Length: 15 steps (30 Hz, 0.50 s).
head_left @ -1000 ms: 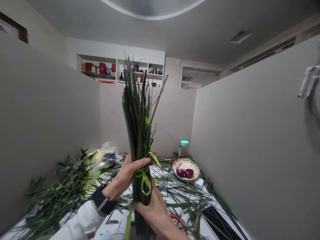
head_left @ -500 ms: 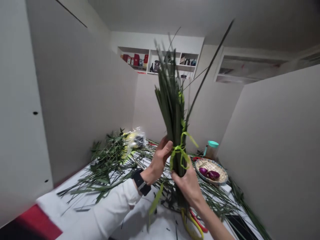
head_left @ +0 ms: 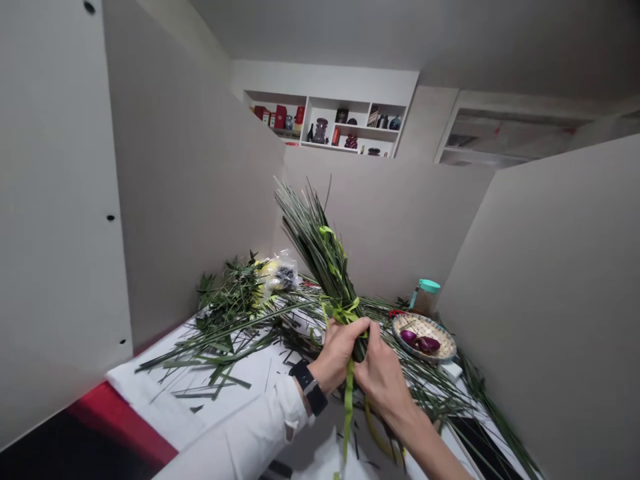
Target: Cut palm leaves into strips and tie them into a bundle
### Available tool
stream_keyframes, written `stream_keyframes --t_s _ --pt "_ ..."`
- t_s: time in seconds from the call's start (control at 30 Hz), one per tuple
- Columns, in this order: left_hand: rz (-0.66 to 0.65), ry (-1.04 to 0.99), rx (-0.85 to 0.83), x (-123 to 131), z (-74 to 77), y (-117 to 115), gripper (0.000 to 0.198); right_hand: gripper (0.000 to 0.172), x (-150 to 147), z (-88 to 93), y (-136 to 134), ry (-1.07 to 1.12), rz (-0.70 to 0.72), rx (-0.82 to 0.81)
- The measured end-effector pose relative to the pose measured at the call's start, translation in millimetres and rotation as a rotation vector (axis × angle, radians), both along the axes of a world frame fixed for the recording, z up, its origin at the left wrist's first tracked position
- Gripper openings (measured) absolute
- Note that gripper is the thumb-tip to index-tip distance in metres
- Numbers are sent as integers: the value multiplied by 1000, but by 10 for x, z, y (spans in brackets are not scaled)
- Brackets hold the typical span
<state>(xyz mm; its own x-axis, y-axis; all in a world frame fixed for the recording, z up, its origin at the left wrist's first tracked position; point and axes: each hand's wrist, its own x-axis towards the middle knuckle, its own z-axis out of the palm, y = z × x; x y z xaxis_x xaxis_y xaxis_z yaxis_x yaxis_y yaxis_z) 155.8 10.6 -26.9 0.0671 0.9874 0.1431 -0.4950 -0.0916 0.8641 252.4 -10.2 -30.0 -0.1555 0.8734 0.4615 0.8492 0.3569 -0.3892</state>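
The left hand (head_left: 340, 350) and right hand (head_left: 383, 380) hold a narrow, tight grip on a long dark-green leaf bundle (head_left: 320, 250), tilted above the white counter (head_left: 150, 380), keeping its pale-green ribbon (head_left: 346, 407) snug.

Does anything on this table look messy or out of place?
Yes: cut clippings lie scattered across the white table, and a loose pile of leafy stems sprawls nearby. They look untidy beside the neat bundle between the left hand and right hand.
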Motion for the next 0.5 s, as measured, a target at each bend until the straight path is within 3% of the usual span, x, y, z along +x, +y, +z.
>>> stream_keyframes --t_s 0.13,0.33,0.5 --pt "-2 76 30 28 -46 -35 25 58 59 -9 -85 -33 2 -41" --pt "-304 215 67 -213 8 -150 31 41 394 215 -66 25 -20 -90" --pt "-394 421 -47 -596 -204 -224 21 35 698 301 -23 41 -54 -211"
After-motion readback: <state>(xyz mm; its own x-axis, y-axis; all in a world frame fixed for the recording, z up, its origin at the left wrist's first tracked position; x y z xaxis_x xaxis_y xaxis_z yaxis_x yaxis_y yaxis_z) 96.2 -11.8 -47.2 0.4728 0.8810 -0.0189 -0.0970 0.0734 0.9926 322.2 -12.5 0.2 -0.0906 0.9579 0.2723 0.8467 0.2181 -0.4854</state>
